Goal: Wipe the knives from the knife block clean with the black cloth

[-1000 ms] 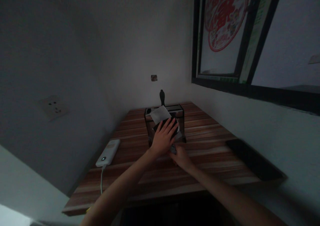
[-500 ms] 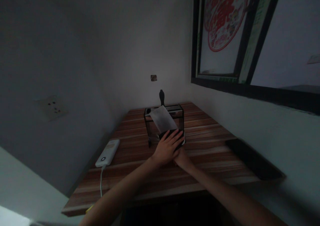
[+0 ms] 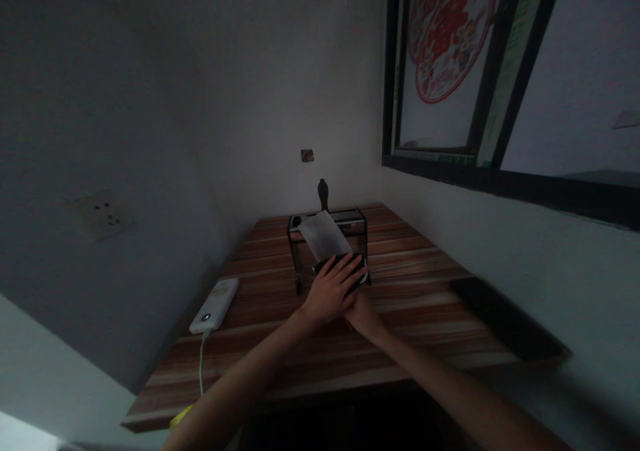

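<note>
A cleaver with a broad pale blade is tilted up and to the left above the near side of the table. My right hand is closed at its lower end, partly behind my left; the handle is hidden. My left hand lies over a black cloth-like piece with a light edge, pressing it against the lower blade with fingers stretched across it. Right behind the blade stands a knife rack with a dark frame. A black knife handle sticks up from it.
The wood-grain table runs up to the walls. A white power bank with a cable lies at left. A flat black object lies along the right edge. Something yellow shows at the front left. A wall socket is on the left.
Both hands stay at the cleaver. My left hand and the black piece have shifted slightly up and to the left. The rest of the table looks the same.
</note>
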Motion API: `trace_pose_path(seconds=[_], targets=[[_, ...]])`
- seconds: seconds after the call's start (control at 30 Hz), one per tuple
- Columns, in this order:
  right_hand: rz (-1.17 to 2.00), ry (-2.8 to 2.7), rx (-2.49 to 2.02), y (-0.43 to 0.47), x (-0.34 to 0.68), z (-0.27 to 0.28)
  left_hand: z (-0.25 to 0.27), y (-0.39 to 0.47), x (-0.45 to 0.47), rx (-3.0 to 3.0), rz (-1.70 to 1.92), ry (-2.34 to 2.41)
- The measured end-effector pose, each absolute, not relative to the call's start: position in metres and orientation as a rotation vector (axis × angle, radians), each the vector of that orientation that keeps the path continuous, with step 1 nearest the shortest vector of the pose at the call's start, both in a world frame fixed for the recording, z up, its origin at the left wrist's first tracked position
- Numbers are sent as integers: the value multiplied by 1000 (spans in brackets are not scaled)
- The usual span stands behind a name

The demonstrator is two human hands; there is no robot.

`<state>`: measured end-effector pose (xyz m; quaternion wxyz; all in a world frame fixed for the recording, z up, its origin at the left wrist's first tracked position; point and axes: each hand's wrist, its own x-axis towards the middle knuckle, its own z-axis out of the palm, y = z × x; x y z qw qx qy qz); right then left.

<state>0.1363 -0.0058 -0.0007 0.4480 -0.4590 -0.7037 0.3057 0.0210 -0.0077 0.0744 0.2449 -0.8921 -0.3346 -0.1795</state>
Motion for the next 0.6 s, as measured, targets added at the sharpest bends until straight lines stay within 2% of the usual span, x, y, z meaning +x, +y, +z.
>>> trace_pose_path(seconds=[0.3,0.6], targets=[[641,-1776,-1179,-5,138,0,101,11,13,-2310,-647,-1084],[688,-1763,-1198,-11,137,7,139,39,-2,-2186,-754,-1212]])
